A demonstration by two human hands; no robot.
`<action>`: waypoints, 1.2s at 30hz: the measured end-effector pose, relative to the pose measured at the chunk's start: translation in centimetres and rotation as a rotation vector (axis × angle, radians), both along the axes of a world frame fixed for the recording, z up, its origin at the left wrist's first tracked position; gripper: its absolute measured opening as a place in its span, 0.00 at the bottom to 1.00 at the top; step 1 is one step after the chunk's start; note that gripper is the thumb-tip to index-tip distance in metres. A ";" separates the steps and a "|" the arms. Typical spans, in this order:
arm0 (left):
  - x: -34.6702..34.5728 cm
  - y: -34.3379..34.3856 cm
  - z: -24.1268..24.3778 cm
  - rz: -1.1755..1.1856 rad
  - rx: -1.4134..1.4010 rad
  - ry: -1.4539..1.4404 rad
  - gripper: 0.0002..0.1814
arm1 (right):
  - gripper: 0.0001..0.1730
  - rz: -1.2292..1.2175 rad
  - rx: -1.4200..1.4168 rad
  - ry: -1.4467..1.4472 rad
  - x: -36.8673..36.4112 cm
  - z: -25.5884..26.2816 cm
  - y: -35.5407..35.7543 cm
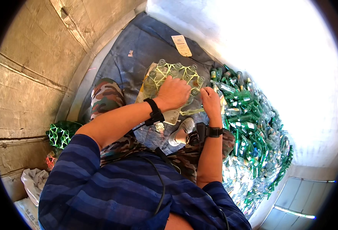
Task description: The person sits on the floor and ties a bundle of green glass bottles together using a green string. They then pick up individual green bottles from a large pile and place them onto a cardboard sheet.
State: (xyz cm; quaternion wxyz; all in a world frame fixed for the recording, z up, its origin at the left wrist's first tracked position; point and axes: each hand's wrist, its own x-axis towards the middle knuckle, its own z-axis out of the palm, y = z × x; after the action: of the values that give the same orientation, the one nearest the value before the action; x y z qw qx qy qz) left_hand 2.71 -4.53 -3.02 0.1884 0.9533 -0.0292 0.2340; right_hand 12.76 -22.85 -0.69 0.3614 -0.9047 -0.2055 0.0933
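Several clear glass bottles stand in a cluster in front of me, with yellow-green plastic strapping laced in zigzags around their necks. My left hand lies over the near side of the cluster, its fingers curled among the necks; what they grip is hidden. At the cluster's right edge, my right hand has thumb and fingers pinched together by a bottle neck, seemingly on the strapping. A loose length of the same strapping trails below, between my hands. A flat board or sheet shows under the bottles.
A large heap of green and clear glass bottles rises on the right against a white wall. At the left, green bottles bound with strapping stand by cardboard sheets. A printed paper tag lies on the dark floor sheet.
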 end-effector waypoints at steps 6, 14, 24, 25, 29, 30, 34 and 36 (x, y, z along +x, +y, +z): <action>0.1 0.1 0.2 -0.002 0.000 0.033 0.10 | 0.13 -0.013 0.194 0.159 0.3 -0.4 -0.5; 0.0 0.1 0.3 -0.008 0.014 0.025 0.10 | 0.10 -0.007 0.301 0.220 0.7 -1.4 -0.6; -0.5 0.8 -0.4 -0.086 0.026 0.013 0.07 | 0.30 -0.175 0.338 0.317 0.9 -2.2 1.2; -0.7 1.0 -0.4 -0.109 0.003 0.018 0.08 | 0.33 -0.210 0.368 0.348 0.8 -2.2 1.4; -1.9 2.9 0.3 -0.184 -0.200 0.072 0.17 | 0.41 -0.150 0.364 0.512 1.4 -1.4 1.3; -2.4 3.4 0.5 -0.189 -0.200 0.042 0.19 | 0.42 -0.146 0.362 0.558 1.5 -1.2 1.2; -4.4 5.1 1.7 -0.167 -0.157 -0.077 0.24 | 0.45 -0.160 0.406 0.681 1.8 -0.8 1.2; -5.3 5.9 2.2 -0.097 -0.134 -0.057 0.28 | 0.47 -0.173 0.406 0.715 1.8 -0.7 1.3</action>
State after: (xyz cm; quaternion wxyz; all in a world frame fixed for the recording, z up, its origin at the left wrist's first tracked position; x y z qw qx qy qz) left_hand -2.60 1.35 -0.78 0.2621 0.9290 -0.0648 0.2530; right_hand 14.58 -21.56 -1.40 0.5874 -0.7398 -0.0045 0.3282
